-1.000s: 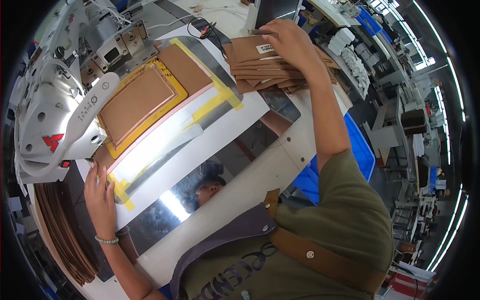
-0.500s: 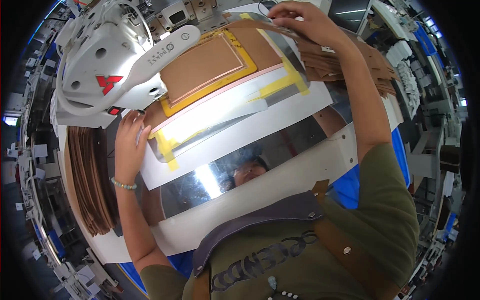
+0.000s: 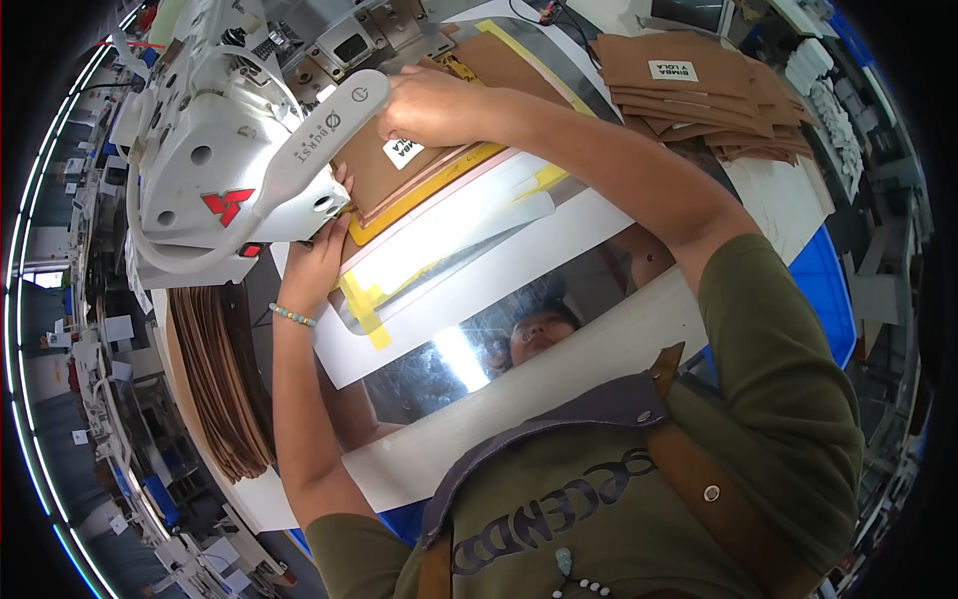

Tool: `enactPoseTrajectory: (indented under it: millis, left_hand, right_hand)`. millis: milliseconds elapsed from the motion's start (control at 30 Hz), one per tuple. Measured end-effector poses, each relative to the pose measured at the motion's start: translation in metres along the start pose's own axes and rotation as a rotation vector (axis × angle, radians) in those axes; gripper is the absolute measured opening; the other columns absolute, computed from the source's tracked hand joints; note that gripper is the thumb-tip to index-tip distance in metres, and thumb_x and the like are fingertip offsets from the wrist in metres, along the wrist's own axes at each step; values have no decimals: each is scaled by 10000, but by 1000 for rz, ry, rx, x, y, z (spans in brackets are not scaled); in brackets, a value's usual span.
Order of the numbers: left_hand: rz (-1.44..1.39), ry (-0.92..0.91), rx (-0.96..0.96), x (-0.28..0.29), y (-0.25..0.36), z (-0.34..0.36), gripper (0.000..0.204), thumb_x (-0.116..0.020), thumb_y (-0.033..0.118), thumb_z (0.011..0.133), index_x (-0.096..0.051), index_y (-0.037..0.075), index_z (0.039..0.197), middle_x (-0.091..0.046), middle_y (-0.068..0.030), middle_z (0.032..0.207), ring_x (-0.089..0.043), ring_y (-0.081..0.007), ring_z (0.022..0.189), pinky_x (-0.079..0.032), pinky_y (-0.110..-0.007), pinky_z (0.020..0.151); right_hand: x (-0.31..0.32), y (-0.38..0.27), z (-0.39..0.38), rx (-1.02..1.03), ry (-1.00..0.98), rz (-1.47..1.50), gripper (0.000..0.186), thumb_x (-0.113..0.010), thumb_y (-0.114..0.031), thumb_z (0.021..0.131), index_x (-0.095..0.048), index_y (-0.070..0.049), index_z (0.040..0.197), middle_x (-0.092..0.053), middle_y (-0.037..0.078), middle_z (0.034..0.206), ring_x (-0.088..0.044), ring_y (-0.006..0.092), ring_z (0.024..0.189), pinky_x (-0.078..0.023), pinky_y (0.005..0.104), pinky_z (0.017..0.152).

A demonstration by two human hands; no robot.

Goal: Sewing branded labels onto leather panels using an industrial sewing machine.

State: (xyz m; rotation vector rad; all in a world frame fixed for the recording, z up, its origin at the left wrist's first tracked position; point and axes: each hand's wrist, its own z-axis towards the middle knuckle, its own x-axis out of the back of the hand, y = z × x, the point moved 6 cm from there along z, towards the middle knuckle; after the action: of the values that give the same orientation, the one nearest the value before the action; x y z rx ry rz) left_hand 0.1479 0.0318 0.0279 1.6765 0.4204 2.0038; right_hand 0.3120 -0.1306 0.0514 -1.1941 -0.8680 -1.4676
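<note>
My right hand (image 3: 434,108) reaches over the yellow-edged frame (image 3: 439,181) beside the sewing machine's head. Its fingers are bent and closed on a brown cloth piece (image 3: 375,180) bearing a white label (image 3: 403,152); some fingertips are hidden by the white lamp arm (image 3: 317,137). My left hand (image 3: 317,262) rests at the frame's left corner, under the machine head (image 3: 205,170). Its fingers stretch forward, partly covered by the machine; a few fingertips show past it. A clear plate with yellow tape (image 3: 366,311) lies below the frame, on a white sheet (image 3: 419,334).
To the right lies a stack of brown cloth pieces (image 3: 689,95), the top one labelled. Another brown stack (image 3: 215,379) hangs at the left. A shiny metal plate (image 3: 479,339) covers the near table. A blue cloth (image 3: 823,290) shows at the right edge.
My right hand has swung left from the right-hand stack to the frame, where a labelled piece now shows. My left hand has moved slightly right and farther under the machine head.
</note>
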Motion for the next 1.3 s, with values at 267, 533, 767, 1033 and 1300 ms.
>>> enactPoseTrajectory:
  millis: [267,533,767,1033,1300]
  left_hand:
    - [-116,-13,24,-8,-50,-1,392,-567,146,1101,-629,87,1484,-589,-99,1581,-527,-303,1469,-369,-415,1250]
    - [109,160,142,7,-141,-14,387,-574,-76,981,-665,-21,1353,-686,-180,1393,-650,-283,1279,-491,-400,1115]
    - [113,57,-107,-4,-34,32,387,-545,214,1120,-641,78,1470,-595,-62,1578,-456,-288,1518,-282,-423,1302]
    - [211,52,-78,-3,-29,34,378,-533,215,1121,-639,69,1454,-607,-87,1552,-480,-300,1496,-312,-432,1295]
    - [343,-28,-193,-3,-58,31,434,-527,175,1067,-577,82,1488,-581,-127,1538,-507,-339,1456,-366,-448,1256]
  right_hand:
    - [-27,-27,-29,67,106,403,284,-664,-180,1000,-797,-169,1250,-672,47,1305,-578,244,1308,-433,456,1131]
    - [-29,-52,-34,252,174,152,380,-638,-90,960,-792,-212,1286,-658,56,1396,-548,254,1379,-382,505,1200]
    - [-31,-53,-34,213,96,288,406,-634,-70,948,-795,-220,1289,-658,53,1424,-545,270,1390,-388,506,1202]
    - [-29,-51,-31,190,105,336,435,-609,-47,953,-802,-257,1282,-659,37,1416,-565,290,1352,-425,495,1158]
    - [-43,-46,-28,203,117,350,395,-602,-66,952,-817,-232,1238,-676,57,1350,-587,296,1299,-457,500,1097]
